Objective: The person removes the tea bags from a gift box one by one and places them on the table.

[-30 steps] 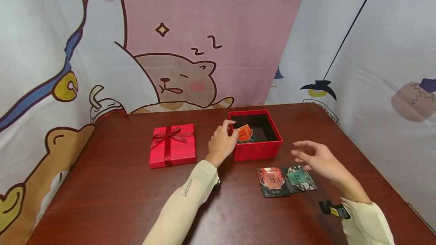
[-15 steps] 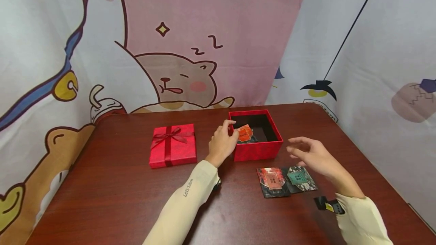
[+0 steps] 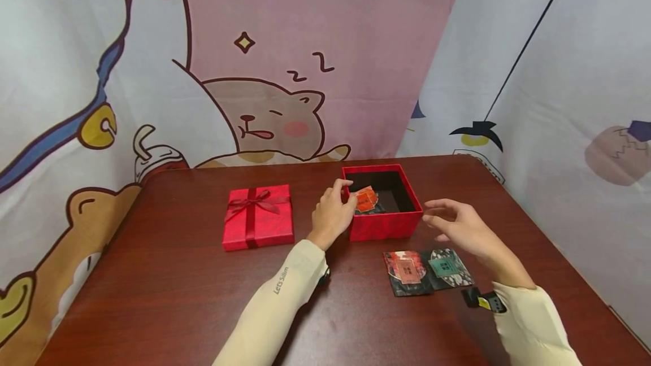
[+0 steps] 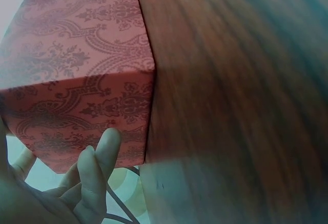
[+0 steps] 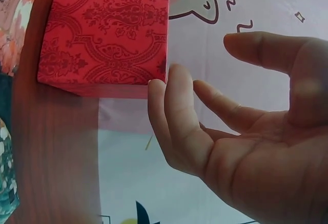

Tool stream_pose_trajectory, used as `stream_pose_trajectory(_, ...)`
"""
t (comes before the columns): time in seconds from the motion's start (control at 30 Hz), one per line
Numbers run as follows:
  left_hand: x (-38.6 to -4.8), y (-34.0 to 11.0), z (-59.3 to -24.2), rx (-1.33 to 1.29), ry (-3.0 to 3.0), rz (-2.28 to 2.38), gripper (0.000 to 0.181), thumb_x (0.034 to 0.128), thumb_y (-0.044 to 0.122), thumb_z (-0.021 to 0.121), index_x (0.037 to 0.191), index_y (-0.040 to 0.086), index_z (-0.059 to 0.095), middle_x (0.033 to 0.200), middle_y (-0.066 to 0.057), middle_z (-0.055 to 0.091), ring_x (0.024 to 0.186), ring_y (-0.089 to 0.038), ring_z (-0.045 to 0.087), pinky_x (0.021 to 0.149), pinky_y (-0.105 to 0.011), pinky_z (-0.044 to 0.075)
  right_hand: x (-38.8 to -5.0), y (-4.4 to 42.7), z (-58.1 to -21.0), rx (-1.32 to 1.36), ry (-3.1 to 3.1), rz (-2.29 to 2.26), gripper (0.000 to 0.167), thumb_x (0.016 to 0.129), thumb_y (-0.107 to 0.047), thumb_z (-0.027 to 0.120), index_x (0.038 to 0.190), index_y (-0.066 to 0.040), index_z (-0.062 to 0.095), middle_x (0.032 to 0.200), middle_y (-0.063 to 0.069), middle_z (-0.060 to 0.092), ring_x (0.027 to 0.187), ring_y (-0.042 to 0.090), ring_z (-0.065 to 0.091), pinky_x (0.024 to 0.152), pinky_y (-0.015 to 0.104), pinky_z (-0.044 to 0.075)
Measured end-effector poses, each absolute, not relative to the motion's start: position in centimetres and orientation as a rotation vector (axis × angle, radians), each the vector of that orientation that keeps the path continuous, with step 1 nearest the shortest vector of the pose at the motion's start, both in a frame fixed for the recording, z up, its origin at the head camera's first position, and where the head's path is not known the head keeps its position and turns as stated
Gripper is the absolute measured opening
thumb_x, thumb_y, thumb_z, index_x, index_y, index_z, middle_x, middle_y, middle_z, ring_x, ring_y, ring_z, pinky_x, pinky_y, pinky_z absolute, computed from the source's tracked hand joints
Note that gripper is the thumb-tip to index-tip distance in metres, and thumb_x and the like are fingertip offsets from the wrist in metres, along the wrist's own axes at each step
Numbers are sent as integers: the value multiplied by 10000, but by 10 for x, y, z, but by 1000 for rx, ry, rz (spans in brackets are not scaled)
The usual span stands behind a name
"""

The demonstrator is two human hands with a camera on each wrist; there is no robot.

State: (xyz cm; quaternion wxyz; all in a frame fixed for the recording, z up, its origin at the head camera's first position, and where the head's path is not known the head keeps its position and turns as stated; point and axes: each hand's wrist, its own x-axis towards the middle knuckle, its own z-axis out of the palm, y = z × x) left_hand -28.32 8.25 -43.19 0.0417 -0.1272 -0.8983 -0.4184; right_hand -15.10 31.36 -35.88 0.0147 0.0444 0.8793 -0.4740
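While the left hand [image 3: 329, 214] holds the left wall of the red box [image 3: 383, 227], its grip bent over the rim with some fingers along the patterned outer side, the right hand [image 3: 467, 229] hangs just beside the near right corner, thumb and curved fingers well apart; whether a fingertip touches the box, I cannot tell.

Inside the box, in the near left part close to the left thumb, sits an orange-labelled packet [image 3: 365, 200]; the dark inner floor shows beside it.

Nearer the wearer, in front of the box and the right hand, a red packet [image 3: 407, 270] and a green-labelled packet [image 3: 447, 267] lie flat on the wood-grained counter [image 3: 173, 292], side by side and meeting at their inner edges.

Well to the left of the box rests the red lid [image 3: 258, 219], right side up, with a dark red ribbon tied in a bow.

Cream sleeves [image 3: 277, 298] cover both forearms, the left one lettered. Behind the counter hangs a pink and white cloth [image 3: 381, 44] printed with cartoon animals.
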Motion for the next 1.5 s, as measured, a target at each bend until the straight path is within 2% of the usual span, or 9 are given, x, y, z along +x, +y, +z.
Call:
stream_pose_trajectory(0.23, -283, 83, -430, -395, -2738, -1282, 370, 969, 401, 545, 1335, 350, 546, 1129, -12, 629, 901, -304, 655, 749, -511, 496, -154, 312, -356, 135, 2762, -1460, 537, 989, -252, 602, 1397, 62, 451, 1326, 297, 539, 1085, 353, 630, 755, 384, 579)
stream_pose_trajectory(0.53, -283, 84, -430, -391, -2744, -1275, 366, 967, 400, 546, 1331, 364, 544, 1129, -8, 630, 902, -310, 657, 741, -508, 496, -155, 312, -352, 112, 2770, -1461, 518, 990, -235, 598, 1385, 70, 460, 1309, 296, 551, 1070, 340, 624, 737, 343, 578)
stream_pose_trajectory(0.8, -283, 85, -430, -382, -2756, -1271, 367, 964, 399, 550, 1330, 375, 537, 1150, -5, 630, 922, -316, 658, 761, -511, 494, -157, 312, -352, 106, 2752, -1465, 536, 993, -258, 594, 1403, 55, 447, 1332, 292, 541, 1133, 400, 602, 740, 331, 576)
stream_pose_trajectory(1.5, -284, 83, -433, -387, -2747, -1272, 379, 964, 404, 552, 1340, 363, 541, 1132, -5, 632, 922, -310, 661, 756, -510, 496, -166, 308, -343, 93, 2709, -1483, 518, 996, -231, 591, 1395, 68, 450, 1266, 293, 581, 1066, 333, 638, 759, 349, 577)
